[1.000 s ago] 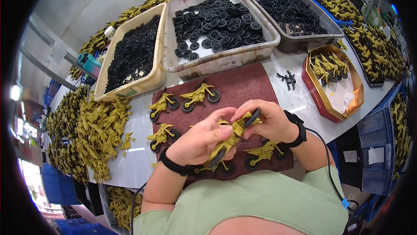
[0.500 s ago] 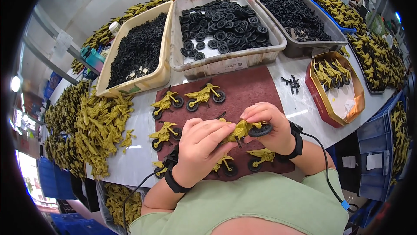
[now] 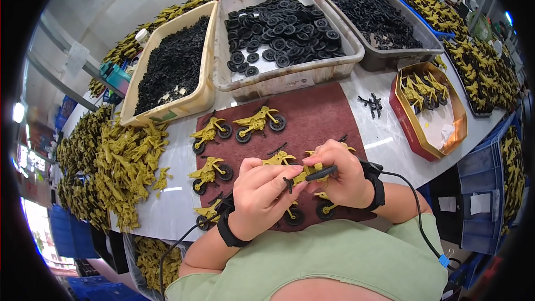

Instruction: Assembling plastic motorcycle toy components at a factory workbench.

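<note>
Between my two hands is a yellow toy motorcycle (image 3: 301, 178) with a black wheel turned toward the right. My left hand (image 3: 262, 192) pinches its left end, where a small black part sticks out by the fingertips. My right hand (image 3: 346, 174) closes on the side with the wheel. Part of the toy is hidden by my fingers. Underneath, a dark red mat (image 3: 239, 150) bears several more toy motorcycles; one (image 3: 259, 123) stands out at the top with both black wheels on. Others lie partly covered by my hands.
Beyond the mat stand a cream bin (image 3: 127, 113) of small black parts, a white bin (image 3: 356, 61) of black wheels and a grey bin (image 3: 434, 47) of black pieces. Yellow bodies (image 3: 125, 173) heap at left. An octagonal box (image 3: 412, 134) holds several toys, beside loose black parts (image 3: 372, 105).
The toy motorcycle has turned in my hands, so its wheel shows more edge-on. My right hand has shifted slightly left and down, uncovering more toys on the mat behind.
</note>
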The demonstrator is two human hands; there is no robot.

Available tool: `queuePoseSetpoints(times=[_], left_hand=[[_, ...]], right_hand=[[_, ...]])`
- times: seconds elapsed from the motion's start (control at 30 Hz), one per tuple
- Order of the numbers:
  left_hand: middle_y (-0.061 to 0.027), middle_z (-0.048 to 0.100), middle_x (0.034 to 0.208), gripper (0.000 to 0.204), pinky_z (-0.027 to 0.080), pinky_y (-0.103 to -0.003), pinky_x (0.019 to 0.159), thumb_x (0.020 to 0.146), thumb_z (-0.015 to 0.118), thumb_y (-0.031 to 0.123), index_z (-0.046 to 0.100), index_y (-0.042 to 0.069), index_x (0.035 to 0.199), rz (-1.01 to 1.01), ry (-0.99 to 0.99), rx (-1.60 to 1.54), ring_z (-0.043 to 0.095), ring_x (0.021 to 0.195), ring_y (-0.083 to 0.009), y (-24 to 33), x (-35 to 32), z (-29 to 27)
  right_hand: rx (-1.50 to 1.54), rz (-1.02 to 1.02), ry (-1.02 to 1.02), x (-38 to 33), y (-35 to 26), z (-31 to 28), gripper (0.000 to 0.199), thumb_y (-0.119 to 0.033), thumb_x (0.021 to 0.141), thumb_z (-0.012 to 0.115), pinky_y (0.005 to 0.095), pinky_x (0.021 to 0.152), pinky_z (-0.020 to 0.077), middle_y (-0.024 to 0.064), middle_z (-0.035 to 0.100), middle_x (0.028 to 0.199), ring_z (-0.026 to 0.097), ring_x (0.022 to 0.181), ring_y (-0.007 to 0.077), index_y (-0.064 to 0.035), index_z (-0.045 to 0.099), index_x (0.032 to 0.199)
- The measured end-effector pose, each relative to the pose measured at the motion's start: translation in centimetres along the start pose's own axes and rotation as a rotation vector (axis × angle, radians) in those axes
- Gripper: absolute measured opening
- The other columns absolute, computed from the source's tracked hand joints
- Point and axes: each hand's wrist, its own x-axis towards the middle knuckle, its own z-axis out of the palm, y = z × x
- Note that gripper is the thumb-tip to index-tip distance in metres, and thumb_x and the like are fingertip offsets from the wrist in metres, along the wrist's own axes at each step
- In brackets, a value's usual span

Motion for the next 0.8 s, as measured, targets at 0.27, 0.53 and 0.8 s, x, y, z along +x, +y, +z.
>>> queuePoseSetpoints(times=[0.27, 0.53, 0.8], left_hand=[[-0.004, 0.069, 0.089, 0.033, 0.036, -0.03, 0.068, 0.067, 0.075, 0.005, 0.069, 0.006, 0.099, -0.068, 0.021, -0.049, 0.061, 0.067, -0.0149, -0.6, 0.1, 0.1], [-0.007, 0.066, 0.101, 0.038, 0.04, -0.039, 0.081, 0.063, 0.073, 0.0, 0.069, 0.009, 0.1, 0.171, 0.191, 0.41, 0.062, 0.098, -0.0287, -0.9, 0.3, -0.7], [-0.0069, 0.063, 0.11, 0.03, 0.039, -0.039, 0.085, 0.07, 0.064, 0.01, 0.073, 0.016, 0.098, 0.259, 0.109, 0.533, 0.059, 0.104, -0.0269, -1.5, 0.4, -0.2]], right_hand=[[-0.022, 0.169, -0.085, 0.4, 0.1, -0.5, 0.042, -0.017, 0.069, 0.081, 0.0314, 0.075, 0.0467, 0.009, 0.059, 0.093, 0.058, 0.081, 0.0216, -0.004, 0.059, 0.103], [0.057, 0.048, 0.11, 0.3, 0.1, -1.9, 0.028, -0.024, 0.083, 0.071, 0.0293, 0.075, 0.0463, 0.0101, 0.06, 0.094, 0.059, 0.088, 0.0213, -0.001, 0.06, 0.095], [0.45, 0.495, 0.027, 0.3, -1.0, -0.6, 0.013, -0.009, 0.09, 0.06, 0.0242, 0.069, 0.0493, 0.0062, 0.063, 0.088, 0.06, 0.079, 0.0087, 0.0025, 0.058, 0.097]])
